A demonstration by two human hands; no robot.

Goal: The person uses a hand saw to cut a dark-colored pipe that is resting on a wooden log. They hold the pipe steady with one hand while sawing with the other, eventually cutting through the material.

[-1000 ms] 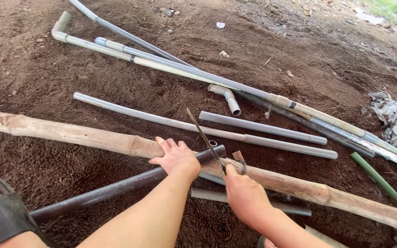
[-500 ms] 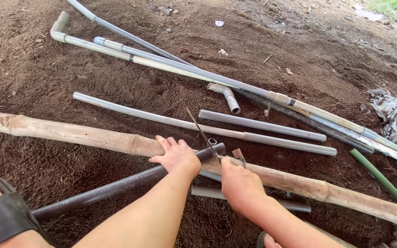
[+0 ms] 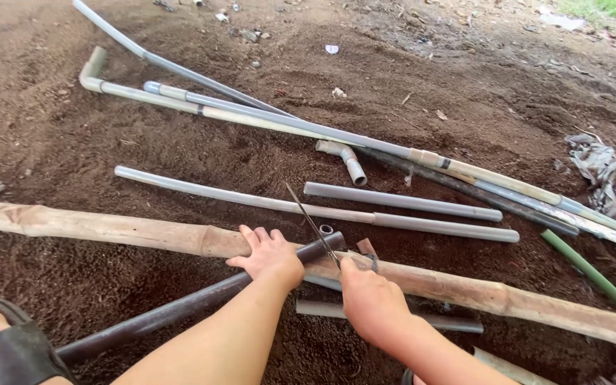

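The left hand point(image 3: 271, 255) lies palm down with its fingers spread over a dark pipe point(image 3: 180, 310), pressing it where it crosses a long bamboo pole point(image 3: 108, 229). The pipe's open end point(image 3: 327, 244) sticks out just past the hand, resting on the pole. The right hand point(image 3: 370, 299) is closed in a fist around the handle end of a thin hacksaw blade point(image 3: 310, 222), which slants up and away to the left from the fist, its lower part meeting the dark pipe near the open end. A small piece of wood or rusty metal point(image 3: 366, 247) sits on the pole just beside the right hand; what it is cannot be told.

Under the pole, near the right wrist, a short grey pipe point(image 3: 393, 317) lies on the dirt ground point(image 3: 465, 93). Beyond the hands, two grey plastic pipes point(image 3: 401, 202) lie roughly parallel, and a short elbow piece point(image 3: 344, 155) lies just past them. Farther off, several long pipes point(image 3: 251, 117) run in a bundle from upper left to lower right, one ending in a bent fitting point(image 3: 93, 68). A green rod point(image 3: 589, 271) slants at the right, with a crumpled rag point(image 3: 599, 171) above it. At the lower left corner a foot in a dark sandal point(image 3: 8, 349) rests by the dark pipe's far end.
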